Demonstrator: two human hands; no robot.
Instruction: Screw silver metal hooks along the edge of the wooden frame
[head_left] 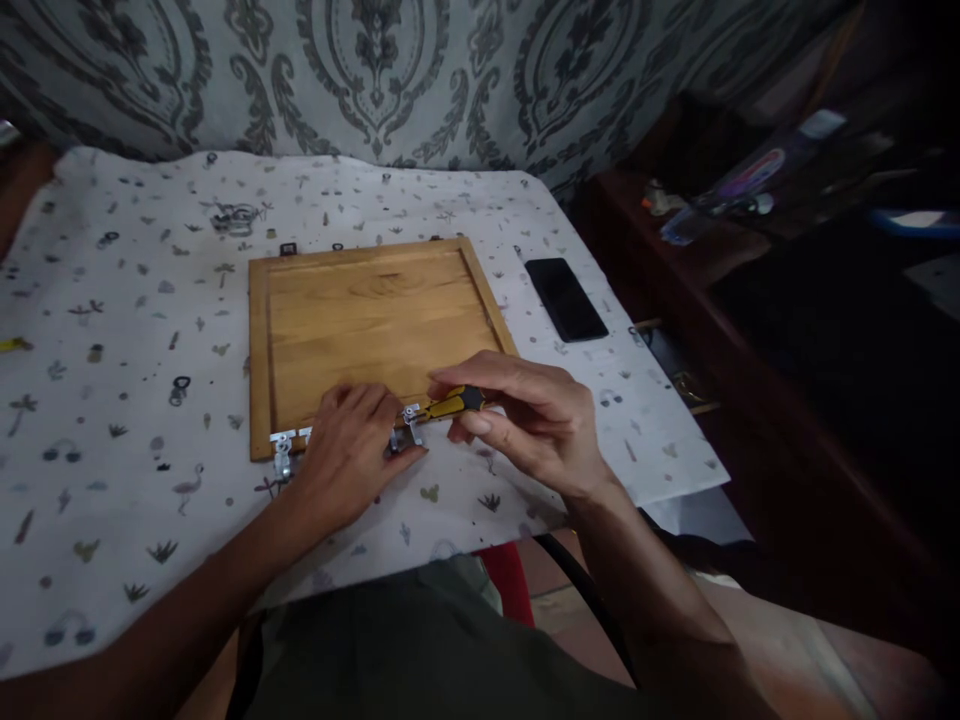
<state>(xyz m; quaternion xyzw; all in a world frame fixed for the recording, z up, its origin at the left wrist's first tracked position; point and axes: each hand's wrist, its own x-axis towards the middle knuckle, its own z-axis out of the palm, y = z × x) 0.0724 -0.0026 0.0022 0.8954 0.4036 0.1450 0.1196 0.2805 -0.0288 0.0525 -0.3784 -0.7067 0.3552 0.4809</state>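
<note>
A framed wooden panel (367,310) lies flat on the table. Along its near edge sit silver metal hinges (282,455). My left hand (349,445) rests over that edge, its fingers curled and thumb below, closed around the right-hand hinge (411,415); the palm hides part of the metal. In my right hand (540,420) is a yellow-and-black screwdriver (454,402), pinched by the handle between thumb and fingers. It points left, with its tip at the right-hand hinge. Whether the tip sits in a screw is too small to tell.
A white patterned cloth (150,400) covers the table. Right of the panel lies a black phone (566,298). A yellow object (15,344) is at the far left edge. Beyond the table's right side, a clear bottle (750,180) leans on dark furniture (750,370). Patterned fabric (375,80) hangs behind.
</note>
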